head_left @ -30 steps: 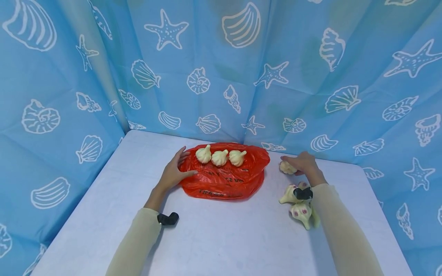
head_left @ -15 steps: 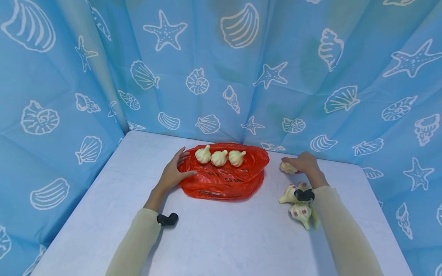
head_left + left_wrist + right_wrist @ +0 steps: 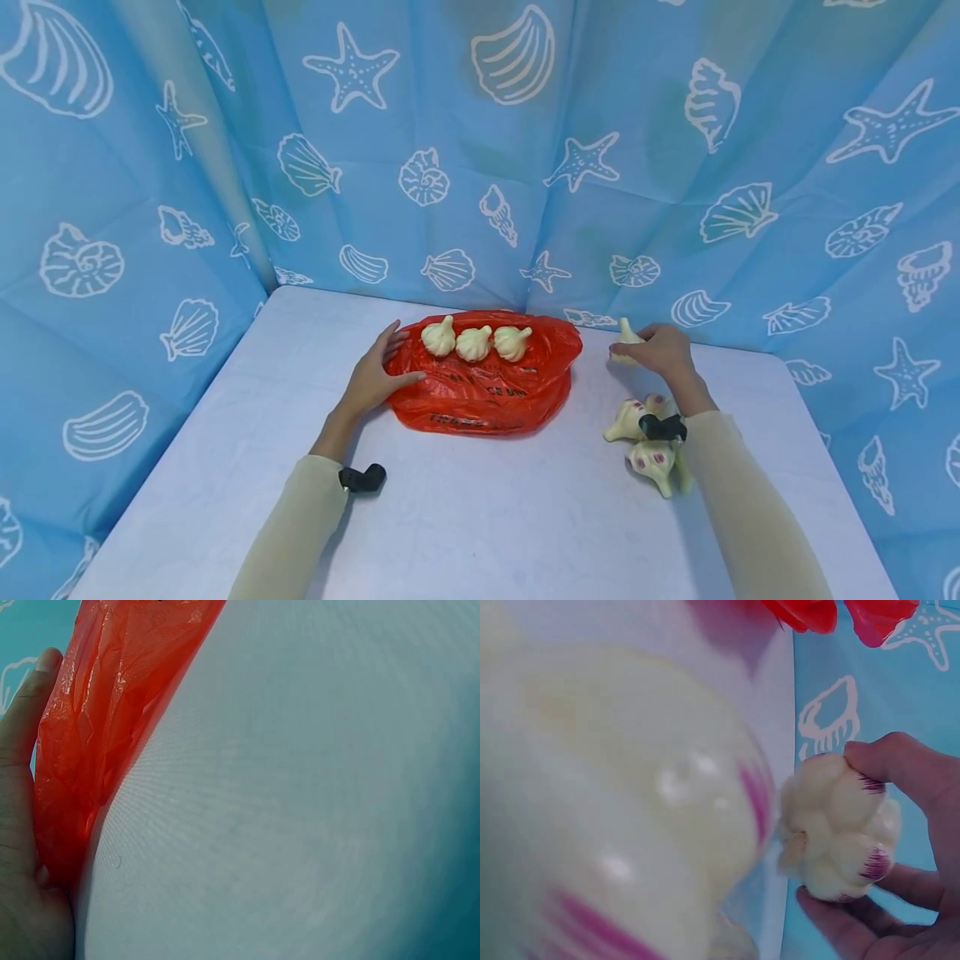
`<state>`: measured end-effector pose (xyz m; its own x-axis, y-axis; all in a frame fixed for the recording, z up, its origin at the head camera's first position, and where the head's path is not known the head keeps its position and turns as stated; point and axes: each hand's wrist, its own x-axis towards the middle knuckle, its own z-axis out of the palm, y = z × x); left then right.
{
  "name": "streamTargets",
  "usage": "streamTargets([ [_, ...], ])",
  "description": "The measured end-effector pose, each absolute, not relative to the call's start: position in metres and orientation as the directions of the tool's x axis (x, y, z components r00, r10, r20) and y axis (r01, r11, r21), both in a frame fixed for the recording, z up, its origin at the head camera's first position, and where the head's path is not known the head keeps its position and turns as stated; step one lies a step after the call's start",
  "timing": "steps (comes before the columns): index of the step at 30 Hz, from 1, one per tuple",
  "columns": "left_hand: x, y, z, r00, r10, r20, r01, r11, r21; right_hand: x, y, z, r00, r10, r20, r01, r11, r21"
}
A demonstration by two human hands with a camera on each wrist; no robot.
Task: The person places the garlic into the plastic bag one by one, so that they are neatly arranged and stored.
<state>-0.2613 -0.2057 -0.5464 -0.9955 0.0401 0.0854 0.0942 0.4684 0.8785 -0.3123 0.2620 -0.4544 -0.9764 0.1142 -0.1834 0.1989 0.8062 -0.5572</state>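
Note:
A red plastic bag point(image 3: 480, 404) with dark print lies flat at the back of the table. Three pale garlic bulbs point(image 3: 474, 344) sit in a row on it. My left hand point(image 3: 371, 377) touches the bag's left end, fingers and thumb spread; in the left wrist view a straight finger lies along the red plastic point(image 3: 112, 697). To the right of the bag, my right hand point(image 3: 667, 354) pinches another garlic bulb point(image 3: 625, 343), its stem pointing up. The right wrist view shows that bulb point(image 3: 840, 825), purple-streaked, between thumb and fingers.
Several purple-marked garlic bulbs point(image 3: 651, 461) are heaped near the right wrist, partly hidden by the wrist camera point(image 3: 663, 428). One looms large and blurred point(image 3: 652, 780) in the right wrist view. A blue shell-patterned curtain point(image 3: 480, 167) borders the white table point(image 3: 480, 517).
The garlic bulb in my right hand has turned so its stem now stands up, and that hand has risen slightly. My left hand stays at the bag.

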Motion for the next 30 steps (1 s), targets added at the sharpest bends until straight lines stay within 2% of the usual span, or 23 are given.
streamTargets([
  [4,-0.261,-0.206,-0.547,-0.996,0.036,0.084,0.091,0.468,0.879,-0.309,0.262,-0.456,-0.995,0.079,-0.057,0.098,0.807,-0.582],
  [13,-0.261,-0.207,-0.545,-0.996,0.040,0.086,0.095,0.467,0.879,-0.305,0.256,-0.454,-0.992,0.064,0.107,-0.021,0.761,-0.648],
  [25,-0.260,-0.206,-0.547,-0.995,0.039,0.091,0.099,0.471,0.876,-0.302,0.240,-0.441,-0.982,0.063,0.180,-0.076,0.738,-0.670],
  [30,-0.261,-0.206,-0.547,-0.995,0.042,0.092,0.101,0.470,0.877,-0.302,0.228,-0.430,-0.972,0.038,0.234,-0.135,0.720,-0.681],
])
